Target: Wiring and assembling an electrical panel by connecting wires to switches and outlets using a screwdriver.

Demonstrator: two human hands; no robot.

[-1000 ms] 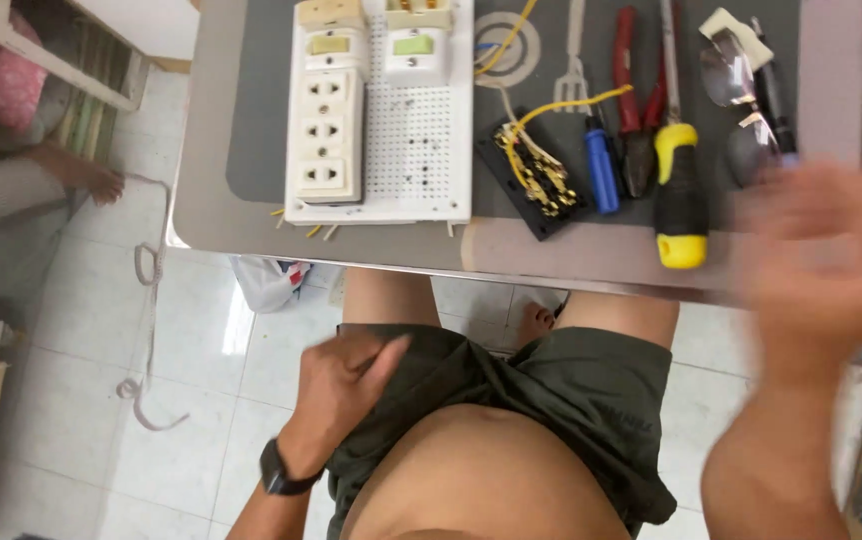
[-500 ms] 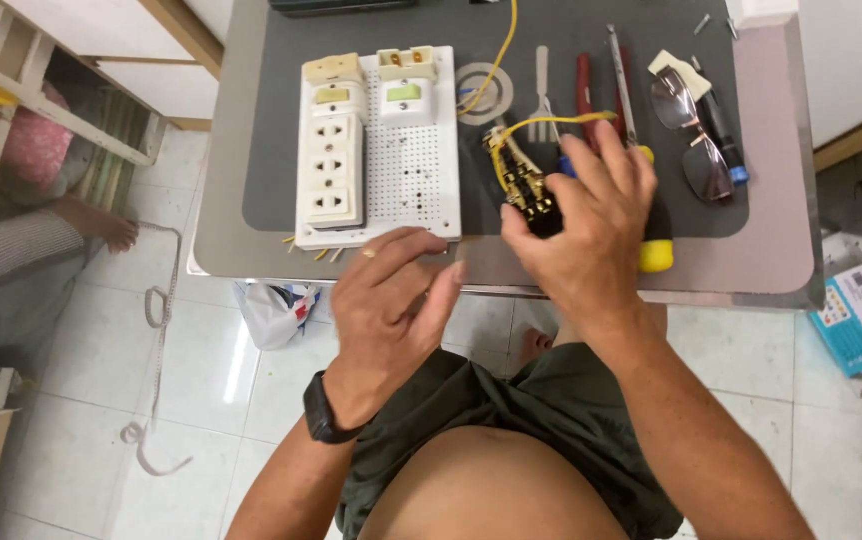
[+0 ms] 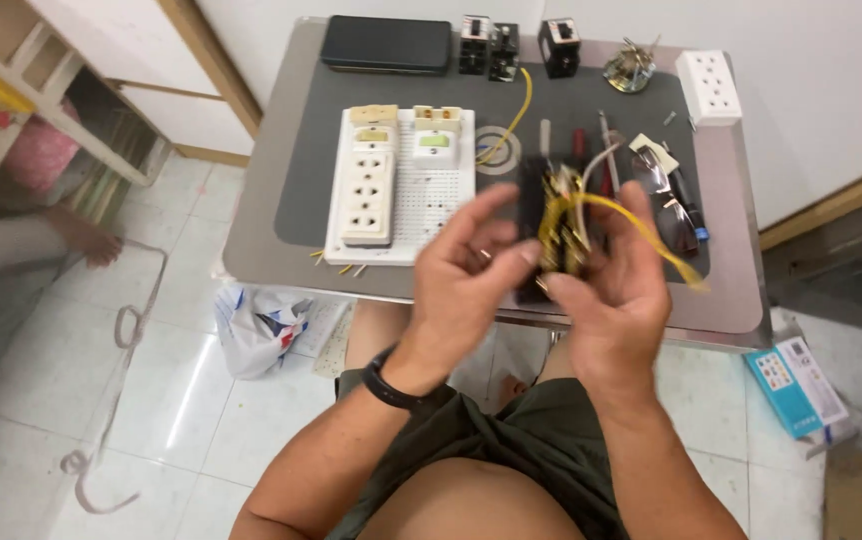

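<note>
- Both hands raised above the near edge of the table, meeting in front of the chest; this brings the small wired part close to the eyes
- Right hand cups the wired part from the right, thumb and fingers closed around its dark body; yellow wires spill over the top and trail off to the right, hanging free
- Left hand comes in from the left, fingers half spread, fingertips touching or just at the part's left side; whether it pinches a wire I cannot tell, the hands are blurred
- Black wristband on the left wrist
- White perforated board lies flat on the grey mat, a cream socket strip mounted on it, left of the hands and untouched
- Hand tools and glasses lie in a row beyond the hands, within reach
- White socket block rests at the far right corner, well apart
</note>
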